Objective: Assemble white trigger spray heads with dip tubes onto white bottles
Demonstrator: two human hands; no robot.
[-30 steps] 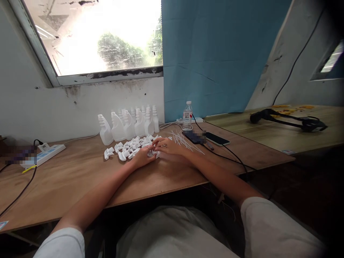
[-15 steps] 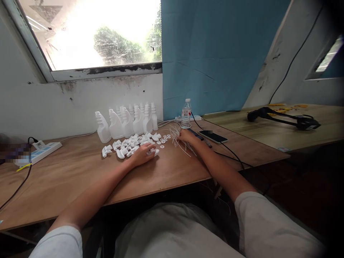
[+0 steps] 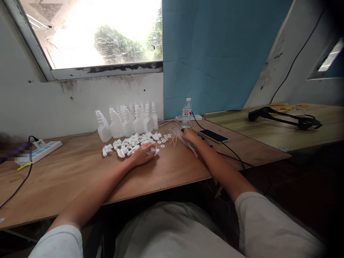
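Note:
My left hand (image 3: 144,153) rests on the table with its fingers curled round a white spray trigger head (image 3: 156,152). Beside it lies a loose heap of more white trigger heads (image 3: 131,142). Several small white ring washers (image 3: 162,146) are scattered between my hands. My right hand (image 3: 190,136) is closed over the upper ends of several thin white dip tubes (image 3: 188,143); its fingertips are mostly hidden. A dark slim object (image 3: 206,141) lies partly under and behind that hand, its kind unclear.
White spray bottles (image 3: 116,123) without heads stand in rows by the wall. A water bottle (image 3: 187,114) and a phone (image 3: 214,135) with a black cable are at the right. A power strip (image 3: 45,151) lies left. A black headset (image 3: 285,118) sits on the neighbouring table.
My right hand has shifted slightly right, and the tubes, more crossed before, now lie closer together in one direction. My left hand stays on the trigger head.

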